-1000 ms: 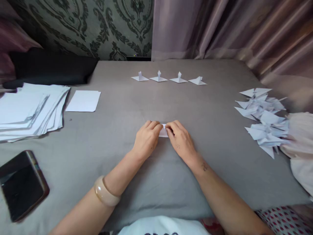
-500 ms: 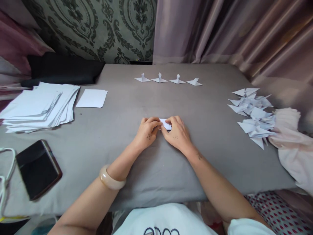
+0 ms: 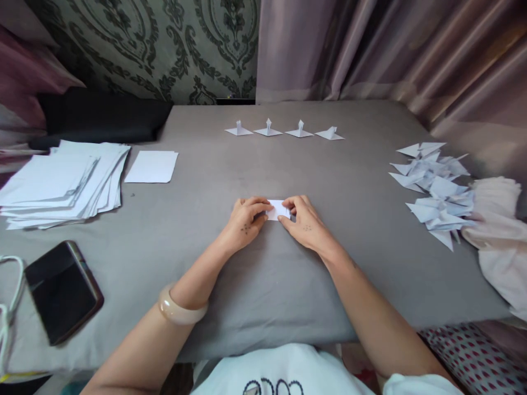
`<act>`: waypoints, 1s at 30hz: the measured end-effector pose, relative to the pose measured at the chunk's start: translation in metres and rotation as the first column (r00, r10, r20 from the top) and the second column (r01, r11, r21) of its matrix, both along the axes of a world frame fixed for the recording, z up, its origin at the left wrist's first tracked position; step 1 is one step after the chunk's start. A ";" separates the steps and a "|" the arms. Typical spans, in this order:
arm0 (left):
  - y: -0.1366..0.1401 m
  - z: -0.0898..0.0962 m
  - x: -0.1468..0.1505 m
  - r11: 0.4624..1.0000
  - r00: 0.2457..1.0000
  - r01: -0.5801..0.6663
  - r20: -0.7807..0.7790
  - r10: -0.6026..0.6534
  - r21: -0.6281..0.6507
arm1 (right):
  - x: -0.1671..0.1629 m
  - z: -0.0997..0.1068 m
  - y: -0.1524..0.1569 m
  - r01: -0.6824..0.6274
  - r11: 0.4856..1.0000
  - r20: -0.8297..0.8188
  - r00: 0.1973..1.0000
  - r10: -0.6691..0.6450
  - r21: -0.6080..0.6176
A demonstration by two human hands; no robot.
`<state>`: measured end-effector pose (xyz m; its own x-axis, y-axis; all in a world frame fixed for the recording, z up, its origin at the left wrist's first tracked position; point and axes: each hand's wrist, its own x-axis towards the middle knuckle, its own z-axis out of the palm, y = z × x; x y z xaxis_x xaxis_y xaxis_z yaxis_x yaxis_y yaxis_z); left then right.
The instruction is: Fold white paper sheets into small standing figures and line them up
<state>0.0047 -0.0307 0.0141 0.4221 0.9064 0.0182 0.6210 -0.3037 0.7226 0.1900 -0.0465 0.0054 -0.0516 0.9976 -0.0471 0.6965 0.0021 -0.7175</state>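
A small folded piece of white paper [image 3: 277, 210] lies flat at the middle of the table, between my two hands. My left hand [image 3: 248, 219] grips its left end, thumb at the near edge and fingers on top. At its right end my right hand [image 3: 303, 219] pinches the paper between thumb and fingers. Beyond the hands stands a row of several folded paper cranes [image 3: 268, 129]. A heap of folded paper pieces [image 3: 438, 189] with pointed ends lies to the right.
On the left are a stack of white paper sheets [image 3: 66, 181] and a smaller square pile [image 3: 151, 167]. A dark phone [image 3: 63, 291] and a white cable [image 3: 10, 307] lie nearer. Black folded cloth [image 3: 102, 116] rests at the back left, pale cloth [image 3: 494, 236] on the right.
My right hand has shifted right along the folded paper, and my left hand slightly left, so more of the paper shows between them. The view has moved slightly.
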 end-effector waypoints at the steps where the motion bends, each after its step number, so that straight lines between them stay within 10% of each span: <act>1: 0.002 0.001 -0.001 1.000 1.000 0.015 -0.006 -0.016 -0.017 | 0.002 0.001 0.000 -0.003 1.000 -0.019 1.000 0.003 -0.020; 13: 0.043 0.025 0.002 0.950 0.948 0.273 -0.126 -0.293 -0.151 | 0.017 0.012 0.001 -0.060 0.991 -0.097 0.994 0.048 -0.123; 21: 0.056 0.020 0.031 0.958 0.968 0.201 -0.111 -0.227 -0.206 | 0.018 0.006 -0.003 0.004 0.997 -0.168 0.986 -0.016 -0.071; 25: 0.049 0.019 0.027 0.912 0.976 0.106 0.215 -0.020 -0.397 | 0.017 0.008 -0.002 0.104 0.991 -0.321 0.939 -0.127 -0.086; 30: 0.038 0.023 0.021 0.787 0.791 0.025 0.494 0.361 -0.616 | 0.017 0.018 0.002 0.113 0.973 -0.494 0.846 -0.201 -0.202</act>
